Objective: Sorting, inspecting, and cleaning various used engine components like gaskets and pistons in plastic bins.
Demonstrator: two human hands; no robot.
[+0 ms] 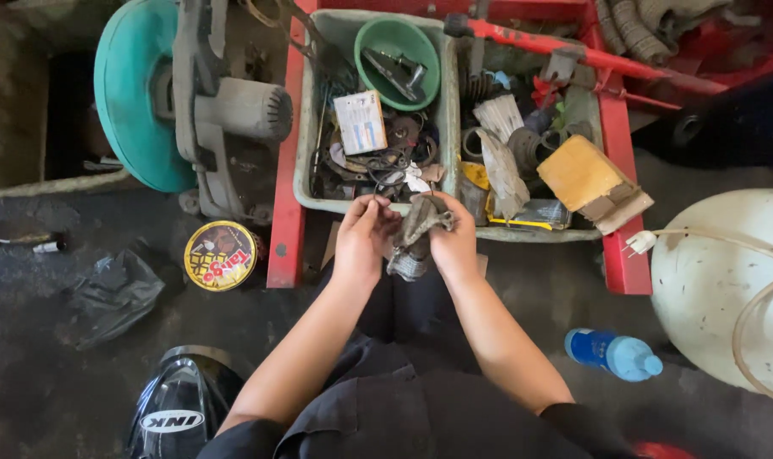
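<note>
My right hand grips a dirty grey metal part wrapped partly in a grimy rag, held just in front of the grey parts tray. My left hand is beside it, fingers pinched on a thin wire ring near the top of the part. Both hands hover over my lap, close to the tray's near rim. The lower side of the part is hidden behind my fingers.
The tray holds a green bowl, a small box, rings, brushes and a yellow block, on a red frame. A teal machine stands left. A round tin, black helmet, blue bottle and white tank lie around.
</note>
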